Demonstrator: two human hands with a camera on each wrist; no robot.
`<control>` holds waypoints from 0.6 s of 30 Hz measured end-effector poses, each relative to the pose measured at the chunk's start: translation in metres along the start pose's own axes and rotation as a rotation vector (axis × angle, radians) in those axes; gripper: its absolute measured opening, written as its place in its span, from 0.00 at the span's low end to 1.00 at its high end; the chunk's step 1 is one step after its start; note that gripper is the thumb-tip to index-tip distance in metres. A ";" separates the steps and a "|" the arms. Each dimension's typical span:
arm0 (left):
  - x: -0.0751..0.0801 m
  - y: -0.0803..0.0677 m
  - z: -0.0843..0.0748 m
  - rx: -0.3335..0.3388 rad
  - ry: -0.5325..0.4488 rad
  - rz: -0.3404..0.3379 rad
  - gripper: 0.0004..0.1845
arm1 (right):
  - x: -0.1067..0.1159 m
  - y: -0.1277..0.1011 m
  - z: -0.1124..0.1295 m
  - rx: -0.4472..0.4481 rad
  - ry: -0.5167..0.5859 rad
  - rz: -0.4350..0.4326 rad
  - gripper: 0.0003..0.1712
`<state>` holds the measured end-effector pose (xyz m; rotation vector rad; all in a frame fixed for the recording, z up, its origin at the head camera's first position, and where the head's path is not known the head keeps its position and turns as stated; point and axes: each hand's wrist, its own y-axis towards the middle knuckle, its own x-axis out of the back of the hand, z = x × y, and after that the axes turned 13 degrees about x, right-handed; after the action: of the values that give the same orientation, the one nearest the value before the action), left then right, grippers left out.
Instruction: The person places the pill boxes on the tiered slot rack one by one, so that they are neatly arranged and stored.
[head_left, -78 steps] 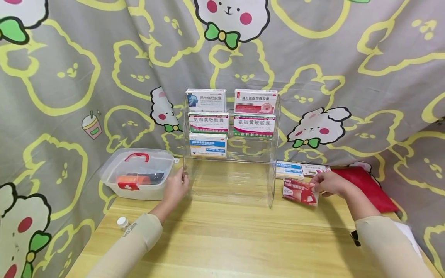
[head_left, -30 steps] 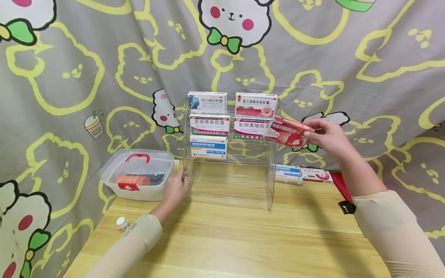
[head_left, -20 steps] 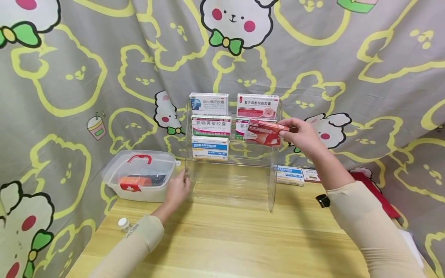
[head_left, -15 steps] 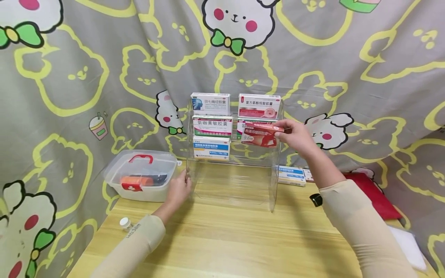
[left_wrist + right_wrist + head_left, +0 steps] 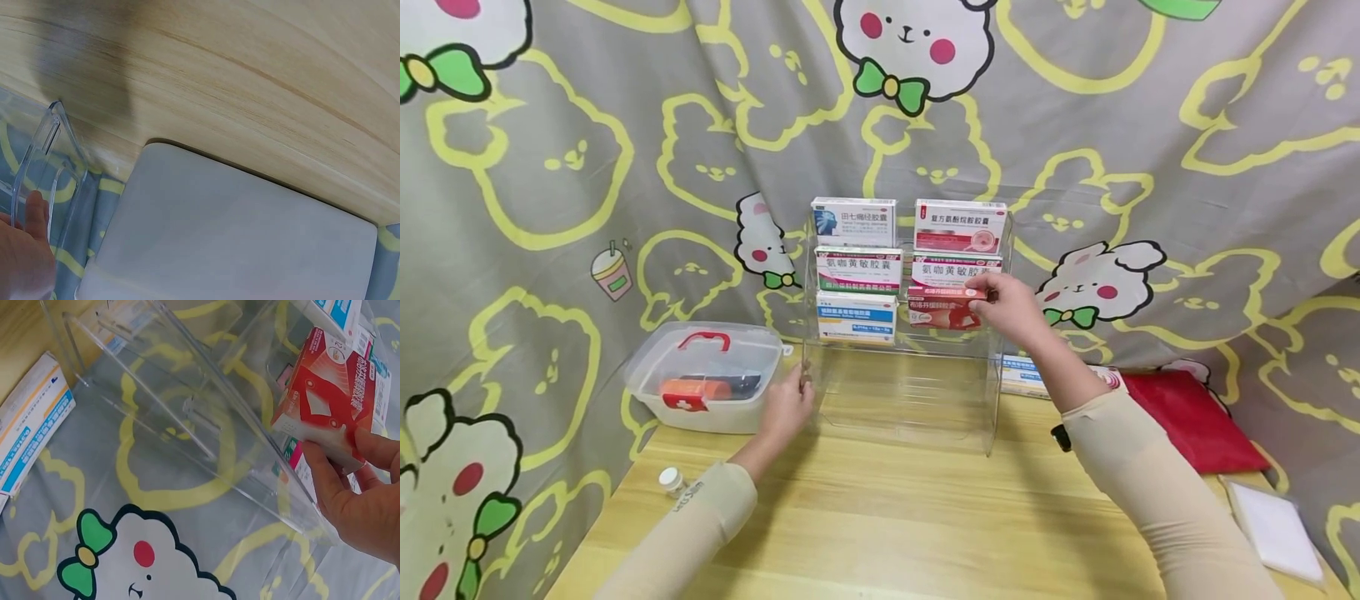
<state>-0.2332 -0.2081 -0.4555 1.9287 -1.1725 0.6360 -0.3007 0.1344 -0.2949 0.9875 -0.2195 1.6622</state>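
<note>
My right hand [image 5: 1009, 308] pinches a red medicine box [image 5: 942, 312] by its right end, at the third tier of a clear acrylic display rack [image 5: 898, 400]. In the right wrist view the thumb and fingers hold the end of that red box [image 5: 334, 394]. My left hand [image 5: 786, 407] grips the rack's left side panel near its lower part; in the left wrist view the fingers [image 5: 36, 215] lie against the clear edge. Several boxes stand in the rack: two white ones on top, two green-and-pink ones [image 5: 859, 271] below, and a blue-and-white one [image 5: 856, 318] at third-tier left.
A lidded plastic first-aid bin [image 5: 703, 379] stands left of the rack, with a small white-capped bottle [image 5: 672, 481] in front. To the right lie a blue-and-white box [image 5: 1024, 377], a red pouch [image 5: 1195, 421] and a white flat packet [image 5: 1276, 529]. A patterned curtain hangs behind.
My right hand has lifted the red box from the right of the table, carried it up and left, then lowered it to the rack's third tier. The left hand keeps its grip.
</note>
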 end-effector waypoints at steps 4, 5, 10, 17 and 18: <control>0.002 0.000 -0.001 0.006 0.004 0.012 0.13 | -0.007 0.001 0.002 0.022 -0.028 0.010 0.15; 0.002 0.000 -0.001 0.006 0.002 0.014 0.13 | -0.008 0.001 0.002 0.024 -0.033 0.012 0.15; 0.002 -0.001 -0.001 0.006 0.003 0.005 0.11 | -0.014 0.002 0.001 0.040 -0.091 0.011 0.13; 0.002 -0.001 -0.001 -0.004 0.003 0.008 0.11 | -0.021 0.001 -0.001 0.019 -0.155 0.044 0.14; 0.002 -0.001 -0.001 -0.008 0.001 0.008 0.11 | -0.021 0.001 -0.001 0.019 -0.165 0.048 0.15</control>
<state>-0.2313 -0.2084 -0.4536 1.9179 -1.1806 0.6361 -0.3018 0.1192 -0.3098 1.1427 -0.3399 1.6296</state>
